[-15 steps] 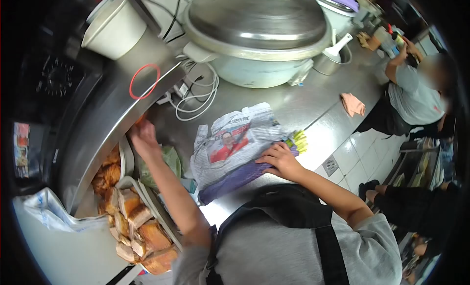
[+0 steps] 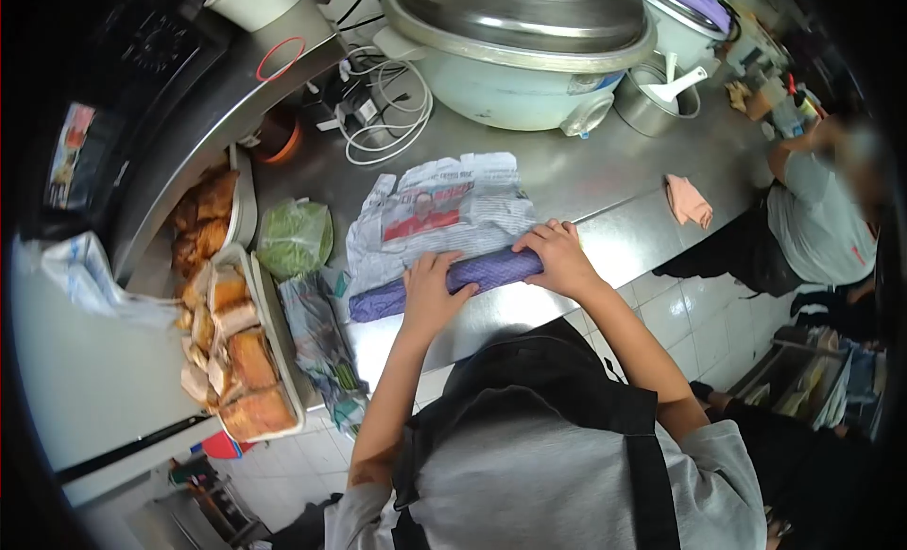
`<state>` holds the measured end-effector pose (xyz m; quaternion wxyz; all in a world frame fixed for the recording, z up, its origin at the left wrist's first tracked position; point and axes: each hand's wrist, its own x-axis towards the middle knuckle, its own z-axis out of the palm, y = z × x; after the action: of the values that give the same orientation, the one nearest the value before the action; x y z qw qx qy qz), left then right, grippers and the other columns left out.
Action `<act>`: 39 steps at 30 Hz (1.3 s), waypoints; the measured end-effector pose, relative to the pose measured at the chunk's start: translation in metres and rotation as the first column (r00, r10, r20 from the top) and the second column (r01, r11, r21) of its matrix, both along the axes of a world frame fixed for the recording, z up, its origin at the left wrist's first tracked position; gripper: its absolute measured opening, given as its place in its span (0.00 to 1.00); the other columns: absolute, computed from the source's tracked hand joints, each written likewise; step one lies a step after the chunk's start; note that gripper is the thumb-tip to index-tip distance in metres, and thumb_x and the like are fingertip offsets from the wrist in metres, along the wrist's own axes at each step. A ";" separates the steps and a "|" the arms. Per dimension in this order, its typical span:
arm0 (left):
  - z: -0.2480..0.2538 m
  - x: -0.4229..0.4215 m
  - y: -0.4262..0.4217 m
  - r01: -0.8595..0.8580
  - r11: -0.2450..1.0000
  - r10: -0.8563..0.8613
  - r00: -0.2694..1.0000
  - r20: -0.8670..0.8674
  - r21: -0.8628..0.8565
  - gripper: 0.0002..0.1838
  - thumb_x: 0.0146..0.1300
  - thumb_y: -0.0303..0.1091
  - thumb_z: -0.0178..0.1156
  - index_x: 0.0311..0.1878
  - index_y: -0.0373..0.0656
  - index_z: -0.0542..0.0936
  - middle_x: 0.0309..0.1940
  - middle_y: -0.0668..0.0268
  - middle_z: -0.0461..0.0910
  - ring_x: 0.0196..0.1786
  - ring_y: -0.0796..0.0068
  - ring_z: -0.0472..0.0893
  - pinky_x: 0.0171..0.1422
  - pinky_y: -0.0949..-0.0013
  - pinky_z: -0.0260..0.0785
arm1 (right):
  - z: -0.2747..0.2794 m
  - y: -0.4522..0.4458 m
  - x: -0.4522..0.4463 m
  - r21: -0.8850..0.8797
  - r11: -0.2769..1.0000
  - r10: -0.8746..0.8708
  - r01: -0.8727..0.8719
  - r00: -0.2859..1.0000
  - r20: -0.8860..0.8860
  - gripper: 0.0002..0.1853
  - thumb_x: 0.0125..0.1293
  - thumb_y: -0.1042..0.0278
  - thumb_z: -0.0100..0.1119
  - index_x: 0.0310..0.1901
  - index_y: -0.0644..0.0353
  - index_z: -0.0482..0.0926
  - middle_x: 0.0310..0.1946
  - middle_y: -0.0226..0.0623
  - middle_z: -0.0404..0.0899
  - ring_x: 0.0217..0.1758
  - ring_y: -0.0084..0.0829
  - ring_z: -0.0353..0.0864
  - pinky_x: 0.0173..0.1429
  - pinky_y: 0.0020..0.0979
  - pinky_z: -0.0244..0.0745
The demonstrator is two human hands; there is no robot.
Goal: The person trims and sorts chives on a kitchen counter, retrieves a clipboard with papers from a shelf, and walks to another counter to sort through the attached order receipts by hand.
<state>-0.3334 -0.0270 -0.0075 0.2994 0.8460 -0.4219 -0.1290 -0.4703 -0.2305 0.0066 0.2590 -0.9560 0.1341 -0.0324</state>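
Note:
A long purple bundle point(image 2: 493, 270) lies along the near edge of a torn newspaper sheet point(image 2: 453, 198) on the steel counter. My left hand point(image 2: 435, 293) rests on the bundle's middle, fingers spread over the top and thumb toward the right. At its right end, my right hand point(image 2: 557, 259) lies over the bundle with bent fingers, covering that end. Neither palm is visible. The sheet stretches flat beyond the bundle, with a red printed picture on it. Left of the sheet are a green leafy vegetable in clear plastic point(image 2: 296, 236) and a dark plastic-wrapped bundle point(image 2: 321, 342).
Trays of cooked meat point(image 2: 248, 361) line the left side. A large lidded pot point(image 2: 515, 77), coiled white cables point(image 2: 416, 125) and a small metal pot point(image 2: 645, 115) stand farther back. A pink cloth point(image 2: 688, 202) lies right; another person point(image 2: 817, 210) stands beyond it.
My left hand has come from the far left onto the purple bundle. The yellow-green stalks at the bundle's right end no longer show. The view has shifted.

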 end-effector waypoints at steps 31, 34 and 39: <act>-0.001 -0.071 -0.045 0.084 0.995 -0.089 0.990 0.106 0.046 0.30 0.49 0.48 0.69 0.55 0.47 0.78 0.49 0.60 0.74 0.56 0.57 0.71 0.63 0.56 0.59 | -0.021 -0.104 0.005 0.527 0.811 -0.302 0.253 0.953 0.007 0.12 0.55 0.70 0.64 0.43 0.55 0.82 0.26 0.40 0.81 0.29 0.29 0.81 0.36 0.30 0.74; -0.003 -0.068 -0.049 0.042 0.999 -0.044 0.997 0.066 0.028 0.23 0.54 0.47 0.65 0.51 0.46 0.80 0.46 0.60 0.76 0.54 0.58 0.73 0.59 0.58 0.62 | -0.011 -0.117 0.016 0.469 0.854 -0.299 0.226 0.950 0.086 0.11 0.55 0.70 0.64 0.42 0.54 0.83 0.25 0.40 0.81 0.30 0.26 0.81 0.36 0.30 0.74; -0.015 -0.066 -0.060 0.076 0.993 -0.079 0.996 -0.032 -0.095 0.10 0.56 0.40 0.64 0.36 0.46 0.85 0.35 0.66 0.80 0.40 0.61 0.79 0.47 0.61 0.67 | -0.030 -0.116 -0.003 0.499 0.856 -0.177 0.135 0.983 0.038 0.19 0.56 0.66 0.65 0.51 0.55 0.79 0.36 0.41 0.82 0.35 0.27 0.80 0.42 0.30 0.75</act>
<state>-0.3997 -0.0868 -0.0224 0.3410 0.8116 -0.4545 -0.1358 -0.4728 -0.3466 -0.0232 0.4969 -0.8415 0.2041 -0.0573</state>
